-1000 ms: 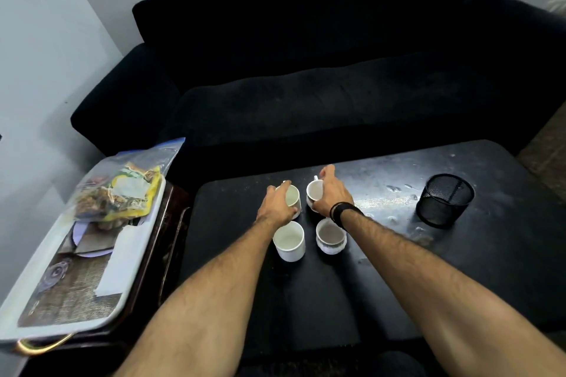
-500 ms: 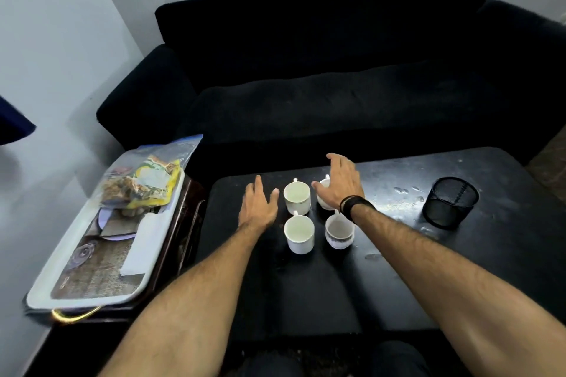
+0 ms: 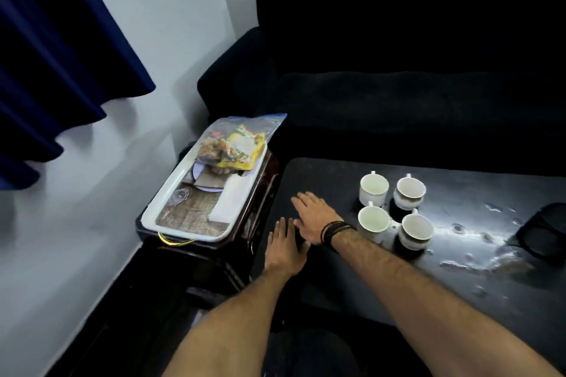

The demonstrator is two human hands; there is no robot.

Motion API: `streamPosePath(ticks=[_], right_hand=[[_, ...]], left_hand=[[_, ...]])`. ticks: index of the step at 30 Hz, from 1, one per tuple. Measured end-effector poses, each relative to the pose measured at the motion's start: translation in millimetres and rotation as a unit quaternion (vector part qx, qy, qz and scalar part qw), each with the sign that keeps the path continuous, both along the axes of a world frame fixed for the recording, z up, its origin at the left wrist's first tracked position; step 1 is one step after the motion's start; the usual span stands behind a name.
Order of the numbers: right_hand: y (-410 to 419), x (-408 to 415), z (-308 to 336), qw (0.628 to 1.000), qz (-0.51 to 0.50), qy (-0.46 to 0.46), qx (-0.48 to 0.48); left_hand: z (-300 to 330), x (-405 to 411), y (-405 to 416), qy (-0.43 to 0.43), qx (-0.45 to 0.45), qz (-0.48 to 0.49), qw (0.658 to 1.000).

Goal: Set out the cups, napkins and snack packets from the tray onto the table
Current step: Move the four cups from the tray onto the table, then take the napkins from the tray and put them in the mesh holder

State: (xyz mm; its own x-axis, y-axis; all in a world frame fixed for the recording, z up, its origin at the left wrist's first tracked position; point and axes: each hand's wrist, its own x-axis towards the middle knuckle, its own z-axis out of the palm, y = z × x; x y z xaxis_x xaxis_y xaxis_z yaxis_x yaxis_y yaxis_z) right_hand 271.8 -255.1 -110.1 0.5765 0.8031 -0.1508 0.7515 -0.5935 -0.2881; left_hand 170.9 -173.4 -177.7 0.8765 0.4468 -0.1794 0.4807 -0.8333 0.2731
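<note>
Several white cups (image 3: 374, 189) stand in a square group on the black table (image 3: 428, 285). Left of the table, a white tray (image 3: 180, 171) rests on a dark side stand. It holds a clear bag of snack packets (image 3: 235, 144) at its far end and white napkins (image 3: 229, 202) along its right side. My left hand (image 3: 284, 246) hovers flat and empty over the table's left edge. My right hand (image 3: 315, 216), with a dark wristband, reaches leftward just beyond it, fingers straight, holding nothing. Both hands lie between the cups and the tray.
A black mesh pen holder (image 3: 545, 231) sits at the table's right edge, with wet spots (image 3: 477, 232) beside it. A black sofa (image 3: 413, 70) stands behind the table. A blue curtain (image 3: 55, 55) hangs at the left wall.
Both hands have let go of the far cups and moved left toward the tray. My view has swung left, bringing the curtain into sight.
</note>
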Motion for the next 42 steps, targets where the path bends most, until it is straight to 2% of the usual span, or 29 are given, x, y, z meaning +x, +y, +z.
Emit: streamPosePath(ticks=[3,6,10,13,17,20,23,26,30,35,37,39,40,42], right_hand=[[12.3,-13.8,-20.9,0.998,-0.006,0.043,-0.046],[12.7,-13.4,-37.2,0.992,-0.027,0.079,-0.098],[15.7,-4.2,-43.0,0.992,-0.039,0.061,-0.104],[35.1,-2.2,-31.1,0.993,-0.082,0.082,-0.027],[81.1,-11.3,-4.8,0.974,-0.123,0.121,0.146],[120.4,-15.0,15.1,0.965,-0.12,0.119,0.199],[151.7,-5.7,32.4,0.984,-0.061,0.049,0.162],[171.1,9.9,43.3,0.997,-0.032,-0.003,0.07],[182.9,20.3,41.2,0.998,-0.035,-0.012,-0.058],[194.4,19.4,34.7,0.995,-0.066,0.004,-0.069],[193.4,19.0,30.3,0.997,-0.075,0.011,-0.006],[188.8,19.6,27.3,0.988,-0.082,0.075,0.108],[184.5,20.3,27.9,0.97,-0.098,0.133,0.176],[171.3,22.0,33.4,0.907,-0.159,0.235,0.31]], left_hand=[[-15.4,-12.4,2.0,0.014,0.036,-0.015,0.999],[-25.3,-24.6,-0.3,-0.022,0.067,0.012,0.997],[-30.0,-31.9,4.7,-0.052,0.076,0.043,0.995],[-32.1,-39.8,13.5,-0.063,0.074,0.061,0.993],[-28.9,-38.8,14.5,-0.082,0.056,0.121,0.988],[-27.9,-34.9,12.8,-0.096,0.039,0.142,0.984],[-30.7,-35.7,13.9,-0.095,0.047,0.148,0.983],[-33.5,-34.2,14.8,-0.094,0.047,0.146,0.984],[-34.7,-34.0,14.5,-0.097,0.05,0.149,0.983],[-34.3,-33.5,14.6,-0.091,0.047,0.15,0.983],[-33.5,-33.9,14.6,-0.089,0.047,0.15,0.984],[-33.7,-34.0,14.8,-0.088,0.047,0.15,0.984],[-33.6,-34.0,14.7,-0.087,0.046,0.151,0.984],[-33.1,-33.8,14.0,-0.083,0.047,0.151,0.984]])
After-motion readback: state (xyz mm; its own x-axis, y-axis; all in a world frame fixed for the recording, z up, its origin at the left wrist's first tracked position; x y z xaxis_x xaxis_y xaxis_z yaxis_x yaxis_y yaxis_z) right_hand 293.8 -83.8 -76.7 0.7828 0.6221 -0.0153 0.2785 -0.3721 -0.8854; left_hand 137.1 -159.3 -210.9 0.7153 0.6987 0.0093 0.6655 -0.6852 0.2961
